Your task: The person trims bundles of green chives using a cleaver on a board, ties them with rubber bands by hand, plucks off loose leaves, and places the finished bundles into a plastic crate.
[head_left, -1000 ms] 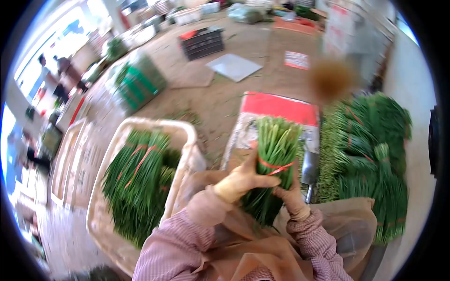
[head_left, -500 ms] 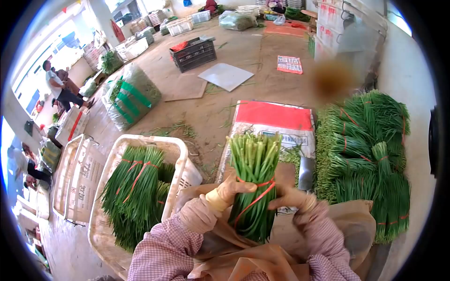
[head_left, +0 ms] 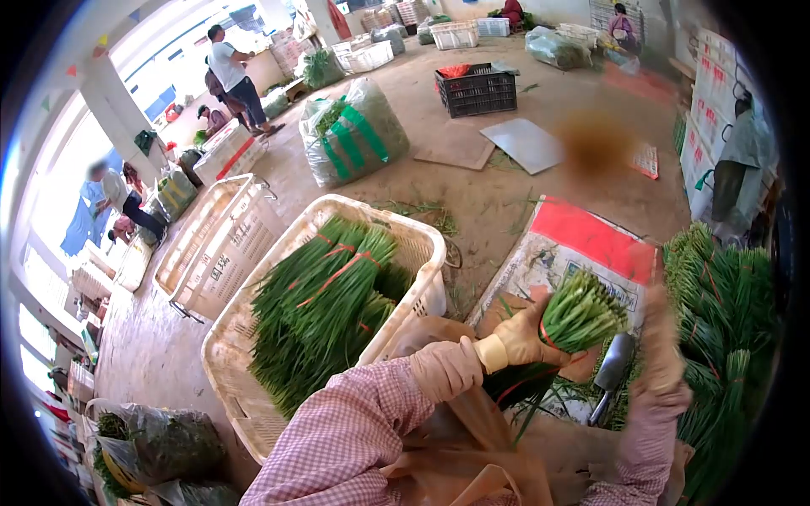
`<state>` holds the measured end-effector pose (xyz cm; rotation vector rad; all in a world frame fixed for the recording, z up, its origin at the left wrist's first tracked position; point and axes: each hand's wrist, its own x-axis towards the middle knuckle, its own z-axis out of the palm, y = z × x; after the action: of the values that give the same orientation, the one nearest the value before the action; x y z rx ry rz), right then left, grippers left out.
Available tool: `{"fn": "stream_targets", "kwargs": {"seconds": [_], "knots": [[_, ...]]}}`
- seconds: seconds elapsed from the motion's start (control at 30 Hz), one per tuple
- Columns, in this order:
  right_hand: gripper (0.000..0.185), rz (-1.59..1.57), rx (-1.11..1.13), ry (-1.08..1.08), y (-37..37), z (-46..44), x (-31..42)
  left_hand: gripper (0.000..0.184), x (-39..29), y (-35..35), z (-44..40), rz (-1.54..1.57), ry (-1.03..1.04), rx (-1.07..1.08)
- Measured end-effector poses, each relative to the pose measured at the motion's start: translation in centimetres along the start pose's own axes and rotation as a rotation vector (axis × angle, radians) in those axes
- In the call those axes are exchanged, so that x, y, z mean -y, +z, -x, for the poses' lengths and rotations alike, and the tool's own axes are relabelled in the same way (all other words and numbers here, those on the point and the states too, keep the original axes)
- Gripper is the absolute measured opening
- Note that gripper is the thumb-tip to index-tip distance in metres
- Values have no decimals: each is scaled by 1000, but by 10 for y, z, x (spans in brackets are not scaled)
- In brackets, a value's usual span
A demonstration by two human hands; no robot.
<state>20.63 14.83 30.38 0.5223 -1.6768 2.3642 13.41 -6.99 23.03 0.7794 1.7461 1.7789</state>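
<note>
My left hand, in a pale glove, is closed round a bundle of garlic chives tied with a red band. The pale cut stem ends tilt up to the right, and the leaves hang over my lap. My right hand is raised to the right of the bundle, apart from it and smeared by motion, so its fingers are unclear. Between the bundle and that hand, a broad grey metal tool with a handle lies over the red and white sack.
On my left stands a white plastic basket holding tied chive bundles. More chives are piled at the right by the wall. A stuffed clear bag, a black crate and several people are farther off.
The view has swung left. The chive bundle has tipped from upright, its stem ends now leaning right in my left hand. My right hand has moved away from the bundle and up.
</note>
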Motion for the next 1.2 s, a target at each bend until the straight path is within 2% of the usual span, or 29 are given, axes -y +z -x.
{"fn": "stream_targets", "kwargs": {"seconds": [0.03,0.07,0.13,0.2,0.27,0.3,0.33,0.37,0.4,0.47,0.53,0.57,0.6,0.63,0.7,0.73,0.77,0.8,0.87,0.93,1.0,1.07,1.13,1.17,1.2], "knots": [[59,751,36,253,20,3,-10,78,12,2,-4,475,-196,33],[60,777,131,183,7,3,-23,68,25,2,-10,950,-392,66],[56,460,-107,202,-22,4,-36,61,49,3,-16,1442,-572,84],[67,284,-195,106,-50,3,-22,55,56,3,-16,1364,-470,233],[70,82,-82,-111,-18,-2,10,51,45,7,-14,1302,-384,347],[71,13,-43,-182,1,-2,20,64,22,4,-2,509,-139,196],[70,336,-132,160,19,4,12,81,11,3,3,-283,110,38],[68,591,-31,107,12,8,-20,81,15,2,1,-283,116,47],[66,840,54,30,5,13,-52,75,23,-1,-2,-394,37,66],[66,477,-121,127,-38,18,-87,69,29,2,-3,-496,-55,69],[65,-99,-362,42,-40,19,-82,75,30,-2,-10,-563,-136,135],[66,-169,-462,57,-65,25,-94,75,45,-6,-21,-568,-144,138],[66,-174,-471,62,-98,36,-127,83,74,-15,-36,-406,-48,124],[56,-140,-421,156,-106,41,-148,91,92,-17,-46,-231,40,110],[50,73,-691,508,-88,74,-173,105,124,-14,-54,-169,45,48],[48,183,-700,632,-75,93,-191,101,73,-15,-49,-444,-120,51],[47,280,-636,714,-57,113,-218,98,18,-17,-45,-724,-285,102],[45,378,-527,791,-36,131,-244,106,-15,-14,-50,-771,-318,52],[42,517,-274,923,-1,159,-284,102,8,-27,-68,-920,-257,70],[39,595,-78,1009,7,174,-307,99,10,-26,-98,-1062,-399,200],[36,670,13,1053,0,177,-322,95,37,-29,-112,-1126,-429,244],[33,782,-121,1040,-25,174,-329,92,75,-30,-117,-1192,-465,280],[30,867,-654,821,-75,170,-320,90,129,-29,-126,-1317,-530,290],[31,787,-961,621,-95,161,-303,90,151,-33,-129,-1326,-472,269],[29,947,-981,723,-122,160,-284,90,167,-31,-127,-1326,-484,304]]}}
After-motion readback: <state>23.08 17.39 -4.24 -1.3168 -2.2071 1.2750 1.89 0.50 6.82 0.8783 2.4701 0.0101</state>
